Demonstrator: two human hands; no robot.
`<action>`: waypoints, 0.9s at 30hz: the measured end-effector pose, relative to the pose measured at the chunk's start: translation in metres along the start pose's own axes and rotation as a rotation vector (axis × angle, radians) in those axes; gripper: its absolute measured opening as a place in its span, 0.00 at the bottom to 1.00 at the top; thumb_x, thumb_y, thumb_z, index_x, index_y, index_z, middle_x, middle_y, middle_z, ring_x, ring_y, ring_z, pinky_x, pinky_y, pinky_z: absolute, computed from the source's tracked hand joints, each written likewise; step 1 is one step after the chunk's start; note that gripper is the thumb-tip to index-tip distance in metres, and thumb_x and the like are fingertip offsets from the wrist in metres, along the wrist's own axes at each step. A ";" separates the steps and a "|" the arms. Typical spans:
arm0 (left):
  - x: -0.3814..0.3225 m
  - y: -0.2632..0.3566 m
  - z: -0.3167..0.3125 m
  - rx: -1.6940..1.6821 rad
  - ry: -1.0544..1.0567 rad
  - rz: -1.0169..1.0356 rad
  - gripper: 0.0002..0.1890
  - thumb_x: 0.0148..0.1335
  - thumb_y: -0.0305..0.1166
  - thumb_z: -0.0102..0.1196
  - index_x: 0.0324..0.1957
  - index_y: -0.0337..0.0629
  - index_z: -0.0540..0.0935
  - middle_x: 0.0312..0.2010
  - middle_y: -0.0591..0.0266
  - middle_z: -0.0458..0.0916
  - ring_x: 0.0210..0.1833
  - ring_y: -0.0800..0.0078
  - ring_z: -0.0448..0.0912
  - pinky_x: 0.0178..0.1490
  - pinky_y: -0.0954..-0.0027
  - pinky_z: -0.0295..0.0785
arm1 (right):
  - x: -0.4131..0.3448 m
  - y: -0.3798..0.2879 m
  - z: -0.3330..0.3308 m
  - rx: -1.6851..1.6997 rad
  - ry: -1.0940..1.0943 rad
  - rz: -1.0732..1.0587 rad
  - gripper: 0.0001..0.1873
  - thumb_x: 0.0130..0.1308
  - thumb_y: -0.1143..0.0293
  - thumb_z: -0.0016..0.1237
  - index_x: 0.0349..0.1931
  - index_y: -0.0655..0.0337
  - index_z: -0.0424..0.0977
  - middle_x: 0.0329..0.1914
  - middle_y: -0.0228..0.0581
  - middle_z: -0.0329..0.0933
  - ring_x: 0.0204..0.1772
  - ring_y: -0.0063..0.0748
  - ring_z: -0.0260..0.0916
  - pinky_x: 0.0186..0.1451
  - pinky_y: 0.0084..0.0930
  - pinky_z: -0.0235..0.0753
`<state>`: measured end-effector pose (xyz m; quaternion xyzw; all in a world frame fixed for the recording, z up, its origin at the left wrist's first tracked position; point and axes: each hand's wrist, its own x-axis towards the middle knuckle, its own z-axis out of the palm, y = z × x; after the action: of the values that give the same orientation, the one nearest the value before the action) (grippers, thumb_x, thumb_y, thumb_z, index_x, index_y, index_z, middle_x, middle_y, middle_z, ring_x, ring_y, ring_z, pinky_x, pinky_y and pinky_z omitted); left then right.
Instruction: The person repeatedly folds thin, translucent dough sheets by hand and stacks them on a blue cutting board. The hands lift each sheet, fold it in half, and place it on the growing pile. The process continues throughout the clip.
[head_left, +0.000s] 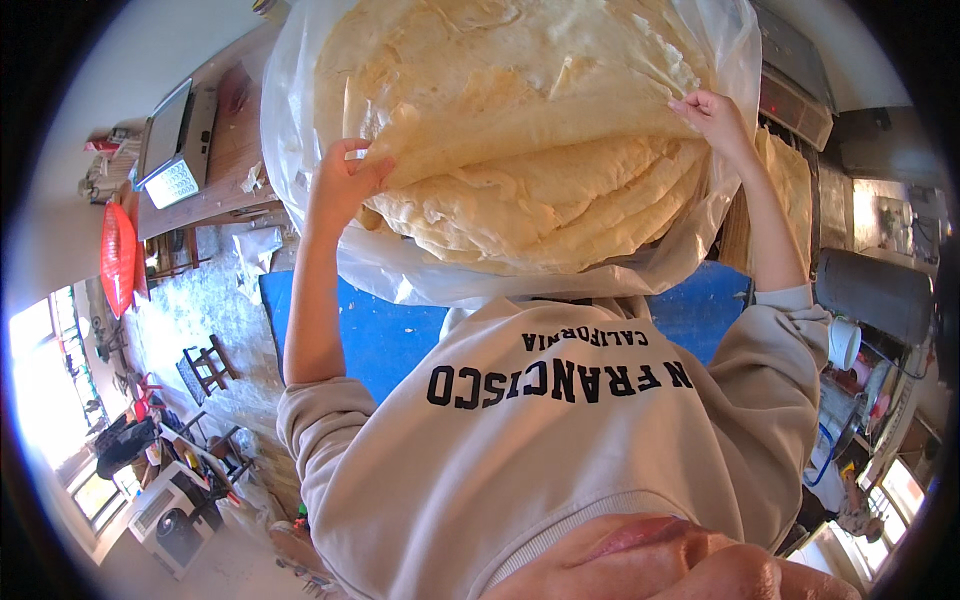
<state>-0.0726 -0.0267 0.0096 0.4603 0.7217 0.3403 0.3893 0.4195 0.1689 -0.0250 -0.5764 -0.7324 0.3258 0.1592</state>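
Note:
A wide stack of thin flatbread sheets (517, 214) lies before me inside a large clear plastic bag (296, 112), whose mouth is spread around it. The top sheet (517, 127) is lifted and folded back along its near edge, so the layered edges beneath show. My left hand (346, 180) grips the left part of that edge between thumb and fingers. On the right, my right hand (705, 116) pinches the same sheet near its torn rim. The far side of the stack runs out of view at the top.
A blue surface (375, 330) lies under the near side of the bag. To the left, a wooden table (232, 172) carries a boxy appliance (180, 127). A stool (206, 367) stands on the floor. At right are another flatbread sheet (784, 195) and a white bucket (844, 343).

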 end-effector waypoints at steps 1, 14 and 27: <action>-0.007 0.006 0.004 0.079 0.005 -0.045 0.22 0.62 0.35 0.67 0.53 0.34 0.76 0.33 0.58 0.85 0.37 0.72 0.82 0.44 0.72 0.75 | 0.000 0.002 0.003 -0.043 0.038 -0.043 0.16 0.68 0.59 0.59 0.34 0.65 0.78 0.27 0.23 0.75 0.32 0.14 0.66 0.37 0.16 0.67; 0.002 0.026 0.125 0.815 -0.281 1.033 0.32 0.70 0.49 0.50 0.74 0.60 0.62 0.74 0.69 0.61 0.77 0.61 0.57 0.78 0.51 0.49 | -0.054 -0.116 0.059 -0.370 0.414 -0.565 0.19 0.65 0.65 0.56 0.56 0.55 0.76 0.62 0.40 0.74 0.63 0.42 0.72 0.66 0.40 0.68; -0.045 0.046 0.004 1.247 0.010 0.942 0.11 0.53 0.30 0.61 0.41 0.46 0.85 0.47 0.67 0.86 0.60 0.66 0.78 0.71 0.55 0.62 | -0.099 -0.158 0.140 0.239 -0.134 -0.507 0.32 0.69 0.77 0.45 0.73 0.62 0.55 0.77 0.49 0.57 0.79 0.47 0.51 0.77 0.38 0.53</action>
<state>-0.0388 -0.0523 0.0580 0.8503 0.5100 0.0030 -0.1300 0.2451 0.0140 -0.0098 -0.3292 -0.8185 0.3967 0.2536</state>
